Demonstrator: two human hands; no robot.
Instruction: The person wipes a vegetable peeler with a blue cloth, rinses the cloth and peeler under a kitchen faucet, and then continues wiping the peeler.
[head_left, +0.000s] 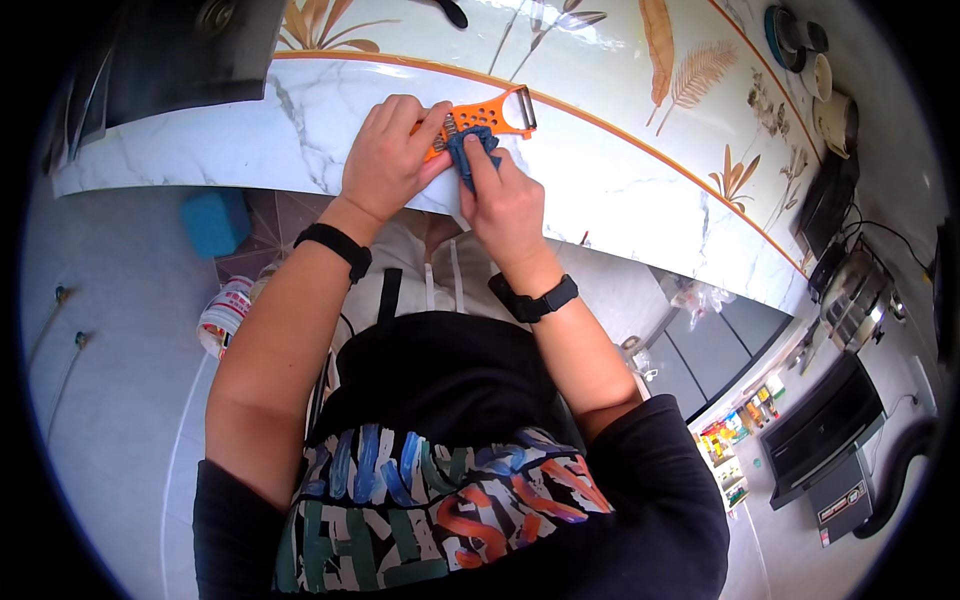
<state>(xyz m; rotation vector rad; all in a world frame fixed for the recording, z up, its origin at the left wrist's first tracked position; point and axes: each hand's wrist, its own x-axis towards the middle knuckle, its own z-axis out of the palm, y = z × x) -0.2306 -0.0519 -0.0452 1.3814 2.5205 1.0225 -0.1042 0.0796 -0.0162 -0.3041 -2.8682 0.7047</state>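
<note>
An orange multi-purpose peeler and grater lies at an angle over the marble-patterned table edge, its metal peeling blade towards the upper right. My left hand grips its lower-left end, so that part is hidden under the fingers. My right hand holds a bunched dark blue cloth against the grater's face, beside the ridged metal section. The index finger presses on the cloth. Whether the grater rests on the table or is slightly raised, I cannot tell.
A black panel covers the table's left end. The handle of a black utensil shows at the top. Pots and bowls stand at the far right. Below the table are a blue block and a white bucket on the left.
</note>
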